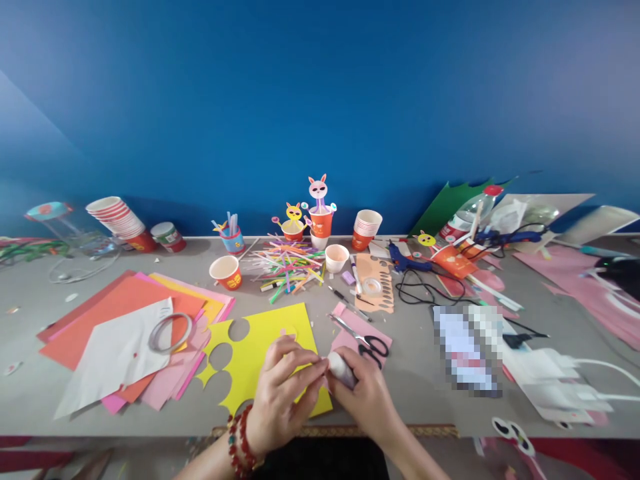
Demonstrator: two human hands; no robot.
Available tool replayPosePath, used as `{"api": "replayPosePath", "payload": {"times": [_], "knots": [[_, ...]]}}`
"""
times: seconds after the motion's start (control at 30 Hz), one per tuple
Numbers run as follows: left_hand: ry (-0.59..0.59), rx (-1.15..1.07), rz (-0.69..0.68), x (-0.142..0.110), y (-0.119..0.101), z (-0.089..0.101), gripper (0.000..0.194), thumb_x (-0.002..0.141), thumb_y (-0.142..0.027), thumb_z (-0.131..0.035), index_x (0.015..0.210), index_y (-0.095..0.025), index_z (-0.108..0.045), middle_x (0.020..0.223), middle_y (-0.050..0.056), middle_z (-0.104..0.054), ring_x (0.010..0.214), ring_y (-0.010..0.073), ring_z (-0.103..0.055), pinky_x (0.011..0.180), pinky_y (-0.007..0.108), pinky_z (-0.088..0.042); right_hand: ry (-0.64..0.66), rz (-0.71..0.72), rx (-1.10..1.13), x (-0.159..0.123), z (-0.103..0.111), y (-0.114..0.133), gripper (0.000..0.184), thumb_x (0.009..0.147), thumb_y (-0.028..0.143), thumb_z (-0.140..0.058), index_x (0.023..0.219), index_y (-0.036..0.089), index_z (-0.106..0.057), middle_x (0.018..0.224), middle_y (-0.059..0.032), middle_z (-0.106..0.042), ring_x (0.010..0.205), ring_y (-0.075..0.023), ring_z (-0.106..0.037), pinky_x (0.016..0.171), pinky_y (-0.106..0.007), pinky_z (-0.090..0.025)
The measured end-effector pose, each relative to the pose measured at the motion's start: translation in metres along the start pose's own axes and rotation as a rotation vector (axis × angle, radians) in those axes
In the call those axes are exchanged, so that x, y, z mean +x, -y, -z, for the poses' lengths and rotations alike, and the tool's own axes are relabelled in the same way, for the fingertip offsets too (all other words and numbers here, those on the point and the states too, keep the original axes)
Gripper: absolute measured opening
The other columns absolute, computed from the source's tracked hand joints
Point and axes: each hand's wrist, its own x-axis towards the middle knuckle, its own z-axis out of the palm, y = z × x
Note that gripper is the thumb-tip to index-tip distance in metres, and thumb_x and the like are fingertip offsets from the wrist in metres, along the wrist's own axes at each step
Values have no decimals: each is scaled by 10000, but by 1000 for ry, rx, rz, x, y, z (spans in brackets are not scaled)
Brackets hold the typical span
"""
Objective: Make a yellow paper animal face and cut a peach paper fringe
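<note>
Gripping | rounded white object | right fingers (partly covering it)

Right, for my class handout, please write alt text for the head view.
A person's right hand grips a small, partly hidden pale object, with the left hand close by over a yellow sheet with round cut-outs. Scissors lie just beyond the right hand; farther back are colourful strips, paper cups and two animal-faced cup figures.

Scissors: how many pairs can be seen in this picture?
1. The pair of scissors lies mostly on pink paper, right of the yellow sheet and just beyond the right hand. Others could be hidden under the papers or clutter.
</note>
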Motion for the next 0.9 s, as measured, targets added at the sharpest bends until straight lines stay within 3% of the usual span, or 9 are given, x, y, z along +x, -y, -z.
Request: {"api": "replayPosePath", "payload": {"times": [0.27, 0.67, 0.77, 0.9], "knots": [[-72, 10, 7, 2, 4, -5, 286, 826, -29, -647, 1060, -192, -653, 970, 63, -687, 908, 212, -551, 946, 499, -439, -9, 11, 14, -1, -2, 0, 98, 747, 125, -542, 700, 196, -493, 602, 55, -480, 563, -114, -455, 527, -195, -329], [-87, -59, 88, 9, 1, -9, 235, 805, -8, -620, 953, -191, -623, 870, 40, -670, 837, 187, -575, 907, 446, -449, -21, 15, 55, 1, -3, 0, 120, 731, 73, -552, 711, 190, -546, 617, 50, -546, 574, -116, -506, 536, -190, -352], [-95, -145, 184, 11, 3, -9, 173, 829, -39, -604, 908, -190, -626, 843, 38, -660, 841, 190, -582, 890, 421, -457, 1, -6, 86, 1, -2, 0, 98, 759, 92, -564, 740, 187, -578, 641, 37, -579, 584, -124, -523, 540, -194, -369], [-82, -349, 446, 10, 9, -9, 104, 893, -133, -572, 832, -192, -632, 816, 44, -660, 835, 191, -603, 792, 344, -487, -6, -40, 147, 2, 1, 0, 97, 843, 232, -592, 760, 183, -578, 683, 2, -621, 611, -144, -554, 544, -211, -405]]}}
